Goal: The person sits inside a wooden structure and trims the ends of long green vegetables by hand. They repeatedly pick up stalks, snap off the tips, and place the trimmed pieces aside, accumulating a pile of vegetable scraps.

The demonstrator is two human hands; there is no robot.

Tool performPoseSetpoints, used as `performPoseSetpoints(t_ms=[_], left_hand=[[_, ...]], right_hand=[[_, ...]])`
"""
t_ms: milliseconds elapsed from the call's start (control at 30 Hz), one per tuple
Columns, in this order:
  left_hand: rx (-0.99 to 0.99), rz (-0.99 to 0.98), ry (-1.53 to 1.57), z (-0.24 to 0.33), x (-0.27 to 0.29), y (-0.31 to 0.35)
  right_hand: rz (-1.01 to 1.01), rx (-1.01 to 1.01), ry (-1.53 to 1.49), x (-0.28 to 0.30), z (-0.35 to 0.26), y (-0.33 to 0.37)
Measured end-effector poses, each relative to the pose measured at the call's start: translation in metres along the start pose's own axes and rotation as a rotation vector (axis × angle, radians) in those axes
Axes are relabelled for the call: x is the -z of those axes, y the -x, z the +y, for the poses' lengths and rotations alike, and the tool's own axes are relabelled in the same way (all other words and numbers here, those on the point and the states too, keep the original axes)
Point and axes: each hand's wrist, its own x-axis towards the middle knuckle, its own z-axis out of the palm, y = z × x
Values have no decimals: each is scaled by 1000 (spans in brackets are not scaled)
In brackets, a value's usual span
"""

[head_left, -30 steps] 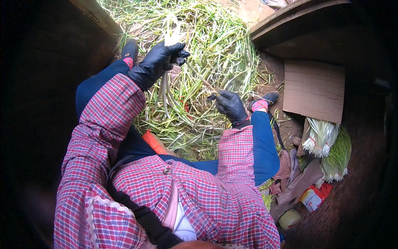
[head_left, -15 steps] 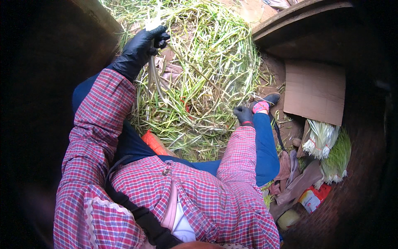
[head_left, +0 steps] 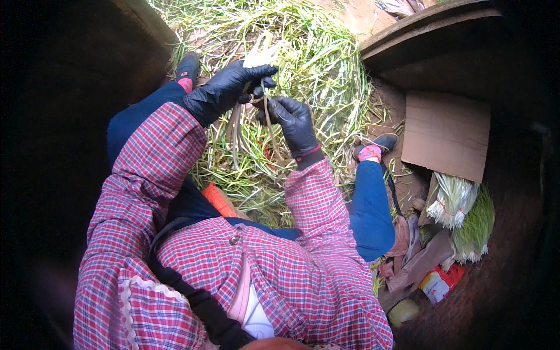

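While the grip of the left hand [head_left: 224, 87] is clasped around pale stalks [head_left: 261, 55] above a heap of loose green leaves [head_left: 326, 70], the right hand [head_left: 296, 123], just beside it, pinches a thin strip [head_left: 268, 116], left of a cardboard sheet [head_left: 447, 135].

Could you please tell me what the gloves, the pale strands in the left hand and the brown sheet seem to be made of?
Gloves: probably thin rubber or plastic, black, slightly glossy; highlights and wrinkles suggest it.
Pale strands: apparently plant leaves or stalks, dull; they hang limp and thin.
Brown sheet: likely cardboard, matte, judging by its flat face.
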Motion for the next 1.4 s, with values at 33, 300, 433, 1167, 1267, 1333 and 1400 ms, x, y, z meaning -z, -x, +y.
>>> performPoseSetpoints(t_ms=[33, 300, 433, 1167, 1267, 1333, 1400], left_hand=[[-46, -14, 57, -2, 4, -4], [-386, 94, 248, 37, 85, -16], [-582, -14, 267, 83, 121, 19], [-528, 157, 447, 90, 99, 27], [-557, 173, 481, 89, 112, 28], [-538, 176, 526, 87, 105, 29], [-512, 185, 563, 87, 92, 31]], right_hand=[[-21, -20, -28, 4, -1, 6], [272, 12, -88, 113, 40, 57], [717, -85, 211, 184, 83, 67], [-69, -153, 56, 49, 38, 4], [200, -298, 263, 74, 103, 11], [26, -402, 1047, 75, 151, 23], [-173, -681, 1364, 73, 199, 58]])
